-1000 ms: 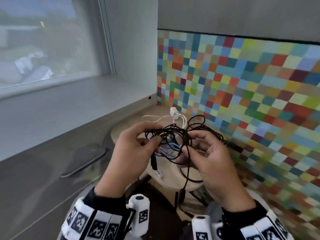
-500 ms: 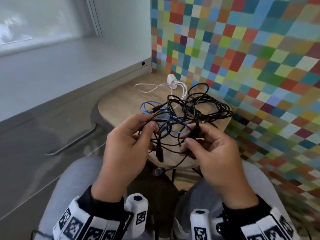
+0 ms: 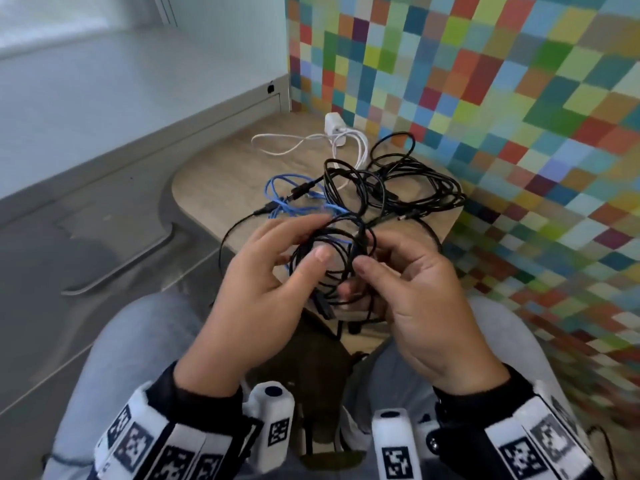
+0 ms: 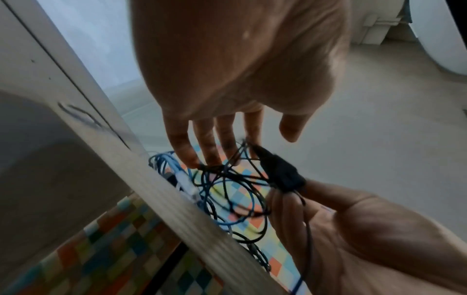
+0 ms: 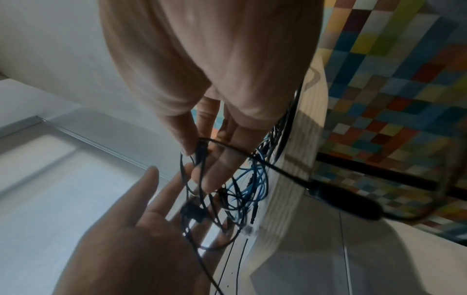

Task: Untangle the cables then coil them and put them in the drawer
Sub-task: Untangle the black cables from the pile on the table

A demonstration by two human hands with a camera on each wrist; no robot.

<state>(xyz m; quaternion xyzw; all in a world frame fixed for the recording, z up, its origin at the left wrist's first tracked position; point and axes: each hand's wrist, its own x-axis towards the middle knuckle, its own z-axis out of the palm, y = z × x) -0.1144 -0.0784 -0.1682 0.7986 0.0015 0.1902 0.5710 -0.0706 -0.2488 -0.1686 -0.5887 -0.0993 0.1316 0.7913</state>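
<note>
A tangle of black cables (image 3: pixel 391 188) lies on the small round wooden table (image 3: pixel 221 174), mixed with a blue cable (image 3: pixel 291 199). A white cable with its charger (image 3: pixel 332 133) lies behind, near the wall. Near the table's front edge both hands work in the black loops. My left hand (image 3: pixel 311 237) has its fingers spread and nearly straight, with loops draped over them (image 4: pixel 209 157). My right hand (image 3: pixel 367 261) pinches a black cable (image 5: pixel 199 147) between thumb and fingers. A black inline block (image 4: pixel 280 171) hangs beside the right hand.
A grey drawer front with a cut-out handle (image 3: pixel 138 258) stands shut to the left of the table. A multicoloured tiled wall (image 3: pixel 485 133) runs along the right. A pale windowsill (image 3: pixel 104 98) is at the back left. My knees are below the hands.
The head view has tilted down, so more of the table shows. Both hands have come lower, toward my lap. My left hand's fingers have spread out of their pinch.
</note>
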